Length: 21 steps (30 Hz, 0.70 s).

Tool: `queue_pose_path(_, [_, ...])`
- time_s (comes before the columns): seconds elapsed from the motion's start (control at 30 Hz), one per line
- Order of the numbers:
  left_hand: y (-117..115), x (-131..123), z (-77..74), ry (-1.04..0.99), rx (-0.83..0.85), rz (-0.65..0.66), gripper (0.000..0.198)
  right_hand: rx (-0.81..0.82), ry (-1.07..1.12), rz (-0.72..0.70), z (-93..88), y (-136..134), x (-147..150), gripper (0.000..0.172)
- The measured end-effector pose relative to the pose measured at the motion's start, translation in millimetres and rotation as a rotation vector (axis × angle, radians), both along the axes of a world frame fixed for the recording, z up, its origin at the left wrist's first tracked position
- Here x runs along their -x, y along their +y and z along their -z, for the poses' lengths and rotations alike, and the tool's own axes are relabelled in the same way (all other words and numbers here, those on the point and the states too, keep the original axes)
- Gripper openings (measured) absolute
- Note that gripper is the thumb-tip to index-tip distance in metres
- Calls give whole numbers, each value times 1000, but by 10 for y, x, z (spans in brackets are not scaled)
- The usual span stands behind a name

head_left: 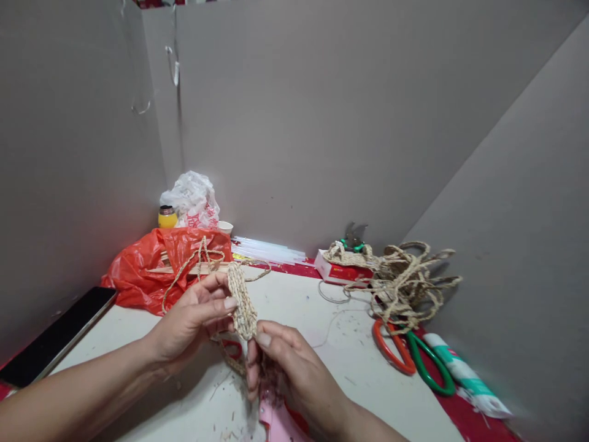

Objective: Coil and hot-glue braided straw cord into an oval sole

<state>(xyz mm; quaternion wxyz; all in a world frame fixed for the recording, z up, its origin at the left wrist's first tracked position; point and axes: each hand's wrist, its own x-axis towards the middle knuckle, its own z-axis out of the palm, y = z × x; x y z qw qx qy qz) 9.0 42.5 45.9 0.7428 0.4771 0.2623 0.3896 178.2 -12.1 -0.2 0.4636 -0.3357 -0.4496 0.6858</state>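
Over the white board, a small piece of coiled, braided straw cord (242, 302) is held up between my two hands. My left hand (197, 316) pinches its left side, thumb in front. At its lower end my right hand (289, 359) grips it between thumb and fingers. A loose strand of cord (181, 273) trails from behind the left hand toward the red bag. Below the hands lies a pink tool or holder (280, 423), partly covered by the right hand, so its kind is unclear.
A phone (59, 334) lies at left beside a red plastic bag (133, 270). Glue sticks (267, 250) lie along the back. At right are a tangled cord bundle (409, 282), scissors with orange and green handles (427, 365), a red box (347, 274) and a white-teal roll (467, 374).
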Motion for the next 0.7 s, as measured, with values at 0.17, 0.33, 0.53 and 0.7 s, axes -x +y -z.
queue_pose_path(0.17, [8,-8,-1,-10,-3,-6,22,-29,-19,16,-44,-7,32,32])
queue_pose_path(0.33, [-7,9,14,-31,-36,-18,20,-203,-214,90,-106,-31,32,31])
queue_pose_path(0.53, [-28,-2,55,-39,-42,-44,20,-237,-167,254,-81,-41,36,30])
queue_pose_path(0.7, [-64,-49,114,-14,-84,-32,26,-345,-329,436,-82,-57,17,41])
